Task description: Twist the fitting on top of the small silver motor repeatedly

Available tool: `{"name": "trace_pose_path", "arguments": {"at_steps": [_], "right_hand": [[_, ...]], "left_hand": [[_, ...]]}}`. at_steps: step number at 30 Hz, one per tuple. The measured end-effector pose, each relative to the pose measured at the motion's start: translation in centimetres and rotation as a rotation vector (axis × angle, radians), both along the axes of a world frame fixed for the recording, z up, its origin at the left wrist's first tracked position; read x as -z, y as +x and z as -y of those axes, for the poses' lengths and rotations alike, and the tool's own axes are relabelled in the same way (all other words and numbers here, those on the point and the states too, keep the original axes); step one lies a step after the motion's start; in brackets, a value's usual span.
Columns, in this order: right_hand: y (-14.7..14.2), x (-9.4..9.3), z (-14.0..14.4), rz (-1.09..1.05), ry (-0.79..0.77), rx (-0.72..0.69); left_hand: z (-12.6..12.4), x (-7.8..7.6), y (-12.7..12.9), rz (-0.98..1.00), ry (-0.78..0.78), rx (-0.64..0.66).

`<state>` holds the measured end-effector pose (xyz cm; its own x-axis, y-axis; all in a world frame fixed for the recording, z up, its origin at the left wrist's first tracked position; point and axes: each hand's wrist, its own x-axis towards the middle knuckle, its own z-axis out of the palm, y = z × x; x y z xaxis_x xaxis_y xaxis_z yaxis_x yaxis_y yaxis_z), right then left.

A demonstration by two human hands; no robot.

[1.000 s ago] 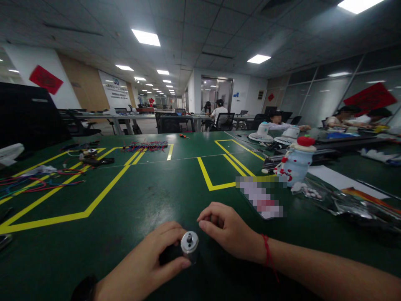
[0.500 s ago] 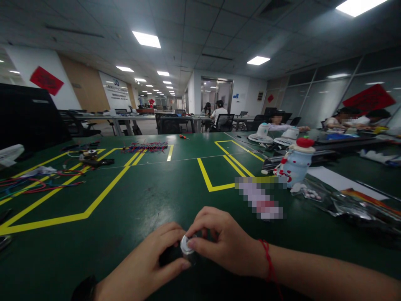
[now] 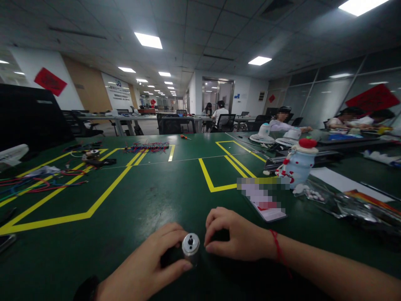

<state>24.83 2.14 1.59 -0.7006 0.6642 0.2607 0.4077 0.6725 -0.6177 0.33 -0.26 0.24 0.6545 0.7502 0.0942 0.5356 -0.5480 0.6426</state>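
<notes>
Bare green table [image 3: 150,196] ahead; clutter [image 3: 351,200] rightward.

Two bare forearms, no sleeves in view. Right hand [image 3: 238,236]: thin red string bracelet [image 3: 277,246] around the wrist, one loose strand trailing along the forearm. Left hand [image 3: 147,261]: dark band [image 3: 86,288], likely a watch or strap, at the wrist, partly cut off by the lower edge. Fingers [image 3: 216,217] bare, no rings or gloves visible; nails short.
</notes>
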Motion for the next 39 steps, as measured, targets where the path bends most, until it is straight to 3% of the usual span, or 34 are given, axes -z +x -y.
{"name": "trace_pose_path", "arguments": {"at_steps": [4, 8, 10, 13, 17, 20, 22, 25, 27, 32, 39], "right_hand": [[0.5, 0.7, -0.7, 0.105, 0.02, -0.066], [0.5, 0.4, -0.7, 0.015, -0.072, -0.069], [0.6, 0.4, -1.0, -0.115, -0.194, 0.017], [1.3, 1.0, -2.3, -0.319, -0.341, 0.262], [2.0, 2.2, -4.0, -0.362, -0.366, 0.4], [1.9, 2.0, -3.7, -0.298, -0.369, 0.333], [1.5, 1.4, -2.7, -0.18, -0.32, 0.175], [0.8, 0.7, -1.2, 0.044, -0.107, -0.075], [0.2, 0.4, -0.6, 0.03, -0.046, -0.059], [-1.8, -0.4, 0.4, -0.274, -0.032, 0.127], [-3.4, -1.3, 1.6, -0.119, -0.11, 0.111]], "left_hand": [[0.1, -0.2, -0.1, -0.006, -0.016, -0.013], [0.0, -0.1, -0.1, -0.003, -0.011, 0.0], [0.0, -0.1, -0.2, -0.003, -0.007, 0.0], [0.0, -0.1, -0.2, 0.0, 0.007, 0.001], [0.0, -0.1, -0.3, -0.009, 0.012, -0.004], [0.0, 0.0, -0.3, -0.011, 0.021, -0.008], [0.0, 0.0, -0.3, -0.006, 0.028, 0.002], [-0.1, 0.0, -0.3, -0.003, 0.032, 0.007], [-0.1, 0.0, -0.2, -0.001, 0.036, 0.004], [0.0, 0.1, -0.2, 0.015, 0.048, -0.006], [0.0, 0.4, -0.4, 0.025, 0.069, -0.001]]}}
